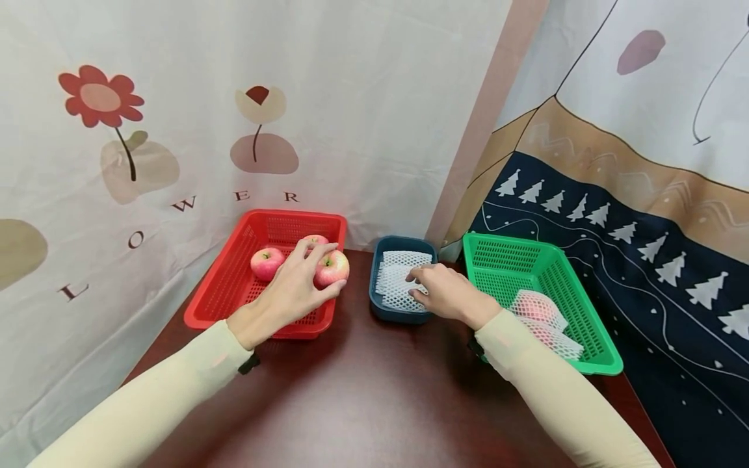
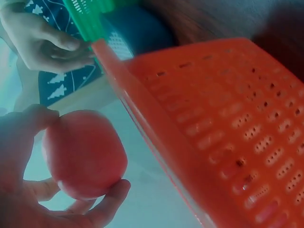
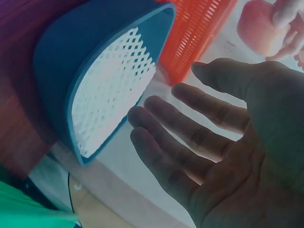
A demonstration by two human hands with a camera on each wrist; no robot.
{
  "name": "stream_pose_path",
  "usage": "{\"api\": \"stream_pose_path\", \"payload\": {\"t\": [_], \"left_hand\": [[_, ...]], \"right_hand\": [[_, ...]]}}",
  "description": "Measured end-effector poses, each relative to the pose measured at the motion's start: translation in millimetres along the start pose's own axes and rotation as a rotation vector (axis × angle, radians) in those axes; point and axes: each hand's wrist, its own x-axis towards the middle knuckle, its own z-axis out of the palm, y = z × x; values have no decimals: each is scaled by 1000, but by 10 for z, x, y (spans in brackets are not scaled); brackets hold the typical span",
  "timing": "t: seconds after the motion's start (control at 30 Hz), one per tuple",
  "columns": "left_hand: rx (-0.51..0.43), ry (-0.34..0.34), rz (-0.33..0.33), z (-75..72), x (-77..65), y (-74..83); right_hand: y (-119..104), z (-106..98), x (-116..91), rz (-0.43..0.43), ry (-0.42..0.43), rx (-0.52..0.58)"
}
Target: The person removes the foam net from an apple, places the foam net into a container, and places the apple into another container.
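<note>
My left hand [image 1: 294,284] holds an apple [image 1: 332,270] by its sides above the right edge of the red basket [image 1: 201,320]. In the left wrist view the fingers and thumb curl round this apple [image 2: 85,154]. Two more apples lie in the red basket, one [image 1: 267,264] left of my hand and one [image 1: 316,240] partly hidden behind it. My right hand [image 1: 453,292] hovers over the right side of the dark blue bin [image 1: 381,313], its fingers loosely bent with nothing held. White foam net sleeves [image 1: 404,281] lie stacked in that bin.
At the right stands a green basket [image 1: 603,364] with net-wrapped apples [image 1: 539,311] inside, partly hidden by my right sleeve. All containers stand on the dark brown table [image 1: 363,403]. A printed curtain [image 1: 374,117] hangs close behind them.
</note>
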Motion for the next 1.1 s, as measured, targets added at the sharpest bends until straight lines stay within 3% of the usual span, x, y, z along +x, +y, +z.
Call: {"api": "stream_pose_path", "payload": {"t": [0.23, 0.67, 1.1], "left_hand": [[29, -52, -59, -33, 87, -116], [40, -98, -104, -94, 308, -291], [75, -127, -137, -108, 382, -398]], "right_hand": [[126, -42, -129, -15, 45, 15], [326, -148, -324, 24, 102, 28], [451, -166, -469, 37, 169, 4]]}}
